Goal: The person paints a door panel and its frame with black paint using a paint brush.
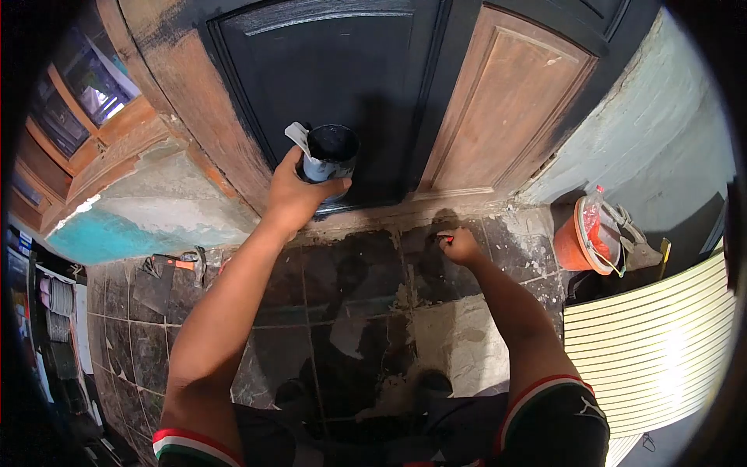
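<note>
My left hand (305, 192) is wrapped round a blue-grey can (331, 165) with dark contents, held upright in front of the door's lower part. A pale flat piece (296, 135) sticks up at the can's left rim. To the right and lower, my right hand (461, 247) is closed round a small red thing (446, 239), most of it hidden by the fingers. Behind the can, the door panel (311, 74) is black, while the panel on the right (506, 101) shows bare reddish-brown wood.
An orange bucket (573, 243) holding a plastic bottle (594, 204) stands by the right wall. Ribbed cream sheeting (654, 342) lies at lower right. Tools, among them an orange-handled one (184, 265), lie on the tiled floor (272, 358) at left. Shelved items line the far left.
</note>
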Tool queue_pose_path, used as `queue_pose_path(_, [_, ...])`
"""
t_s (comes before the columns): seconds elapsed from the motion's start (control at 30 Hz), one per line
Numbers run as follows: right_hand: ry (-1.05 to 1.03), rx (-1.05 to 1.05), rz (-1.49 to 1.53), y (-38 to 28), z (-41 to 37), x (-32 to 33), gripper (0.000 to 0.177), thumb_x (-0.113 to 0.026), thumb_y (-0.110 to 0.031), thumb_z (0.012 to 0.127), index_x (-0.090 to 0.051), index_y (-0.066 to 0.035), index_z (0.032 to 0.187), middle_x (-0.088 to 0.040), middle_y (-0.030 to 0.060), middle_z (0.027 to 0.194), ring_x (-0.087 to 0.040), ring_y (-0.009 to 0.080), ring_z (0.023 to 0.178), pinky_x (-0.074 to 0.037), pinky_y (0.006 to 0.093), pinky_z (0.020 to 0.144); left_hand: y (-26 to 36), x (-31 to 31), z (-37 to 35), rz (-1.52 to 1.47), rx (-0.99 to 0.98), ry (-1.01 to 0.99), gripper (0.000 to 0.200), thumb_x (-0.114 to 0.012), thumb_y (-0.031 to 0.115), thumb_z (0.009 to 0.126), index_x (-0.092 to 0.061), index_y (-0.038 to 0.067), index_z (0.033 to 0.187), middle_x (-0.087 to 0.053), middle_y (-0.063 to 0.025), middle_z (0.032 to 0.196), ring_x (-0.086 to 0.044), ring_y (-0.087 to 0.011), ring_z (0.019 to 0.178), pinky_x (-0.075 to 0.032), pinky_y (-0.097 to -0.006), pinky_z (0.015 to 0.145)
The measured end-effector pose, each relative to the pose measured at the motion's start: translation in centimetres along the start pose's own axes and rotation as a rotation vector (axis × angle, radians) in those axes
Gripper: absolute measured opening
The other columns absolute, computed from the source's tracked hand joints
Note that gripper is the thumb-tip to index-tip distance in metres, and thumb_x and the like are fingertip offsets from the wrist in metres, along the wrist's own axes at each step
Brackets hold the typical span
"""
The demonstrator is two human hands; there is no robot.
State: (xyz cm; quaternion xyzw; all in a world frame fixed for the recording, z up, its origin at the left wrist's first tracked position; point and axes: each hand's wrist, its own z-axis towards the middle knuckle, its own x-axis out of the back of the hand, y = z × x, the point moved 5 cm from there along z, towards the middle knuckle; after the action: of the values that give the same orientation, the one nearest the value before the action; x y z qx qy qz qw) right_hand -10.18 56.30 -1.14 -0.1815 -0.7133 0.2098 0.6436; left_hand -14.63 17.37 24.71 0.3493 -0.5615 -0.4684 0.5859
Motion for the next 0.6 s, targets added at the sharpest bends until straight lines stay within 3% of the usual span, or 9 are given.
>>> queue_pose_path(0.07, [0.080,0.086,-0.005,0.6,0.1,-0.6,0.031,-0.069,-0.025,0.089,-0.083,-0.007,0.110,-0.072,0.0316,0.092,-0.073,0.0499,0.092,-0.059,0.0540,0.090,-0.4,0.0,0.1,-0.011,0.000,0.001,0.067,-0.096,0.014,0.078,-0.065,0.003,0.137,-0.074,-0.0117,0.129,-0.069,-0.0251,0.121,-0.052,-0.0386,0.108])
queue_pose_path(0.17, [-0.130,-0.016,-0.178,0.3,0.9,-0.6,0.032,-0.071,-0.029,0.089,-0.082,-0.003,0.104,-0.075,0.0315,0.098,-0.073,0.0500,0.100,-0.058,0.0548,0.099,-0.7,0.0,0.2,-0.054,0.005,0.000,0.067,-0.096,0.013,0.078,-0.065,0.003,0.137,-0.074,-0.0120,0.128,-0.069,-0.0254,0.121,-0.052,-0.0388,0.108])
queue_pose_path(0.27, [-0.163,-0.091,-0.263,-0.6,0.9,1.1,0.031,-0.071,-0.028,0.088,-0.081,-0.002,0.102,-0.075,0.0317,0.097,-0.072,0.0498,0.102,-0.058,0.0540,0.099,-0.8,-0.1,0.3,-0.038,0.010,0.005,0.067,-0.096,0.012,0.078,-0.065,0.003,0.137,-0.075,-0.0119,0.128,-0.069,-0.0255,0.121,-0.052,-0.0389,0.107])
queue_pose_path(0.37, [0.011,-0.034,-0.350,-1.0,2.3,3.9,0.029,-0.073,-0.025,0.088,-0.079,0.001,0.098,-0.075,0.0311,0.096,-0.073,0.0489,0.103,-0.058,0.0534,0.097,-0.9,0.0,0.3,-0.042,0.004,0.004,0.068,-0.096,0.012,0.078,-0.065,0.003,0.137,-0.075,-0.0117,0.128,-0.069,-0.0255,0.120,-0.052,-0.0387,0.107])
queue_pose_path(0.47, [0.108,0.145,-0.049,-7.0,2.5,11.9,0.030,-0.072,-0.022,0.086,-0.073,0.008,0.092,-0.073,0.0300,0.086,-0.074,0.0427,0.079,-0.057,0.0513,0.076,-0.3,0.0,0.1,-0.033,0.017,0.004,0.067,-0.096,0.012,0.077,-0.066,0.003,0.137,-0.075,-0.0114,0.128,-0.069,-0.0252,0.120,-0.052,-0.0384,0.107])
queue_pose_path(0.57, [0.117,-0.054,0.063,-11.9,1.9,19.2,0.020,-0.070,-0.015,0.087,-0.077,0.004,0.089,-0.075,0.0213,0.081,-0.070,0.0380,0.076,-0.056,0.0436,0.078,0.3,0.0,0.0,-0.047,0.016,-0.003,0.067,-0.096,0.011,0.078,-0.066,0.003,0.137,-0.074,-0.0110,0.129,-0.068,-0.0245,0.121,-0.051,-0.0380,0.107])
queue_pose_path(0.6, [0.179,0.001,0.164,-12.9,1.6,20.5,0.019,-0.070,-0.014,0.088,-0.077,0.003,0.090,-0.074,0.0188,0.079,-0.069,0.0333,0.074,-0.055,0.0409,0.075,-0.1,-0.2,0.0,-0.062,0.005,-0.010,0.067,-0.096,0.010,0.078,-0.066,0.003,0.138,-0.074,-0.0109,0.131,-0.067,-0.0241,0.122,-0.050,-0.0379,0.108])
